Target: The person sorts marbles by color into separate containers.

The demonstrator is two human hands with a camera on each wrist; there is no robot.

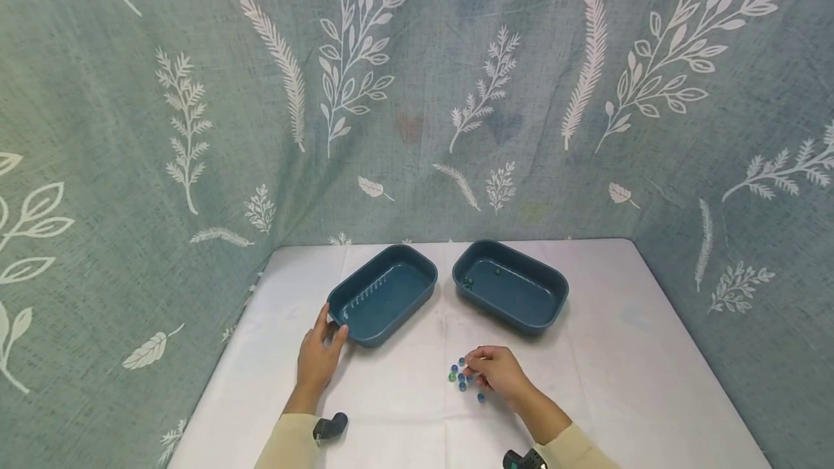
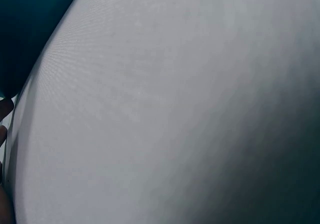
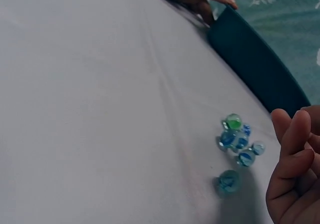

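With thumb and fingers spread and fairly straight, my left hand rests against the near-left corner of a deep blue rectangular tray. The right wrist view shows one fingertip of that hand at the tray's rim. My right hand is low over the white cloth with curled fingers, right at a loose cluster of glass marbles. I cannot tell whether a marble is between its fingertips. Among the marbles are a green marble and several clear ones with blue swirls, with one blue marble a little apart.
A second blue tray, angled the other way, stands at the back right with several small green marbles in its left end. White cloth covers the table. Patterned fabric closes off the back and both sides.
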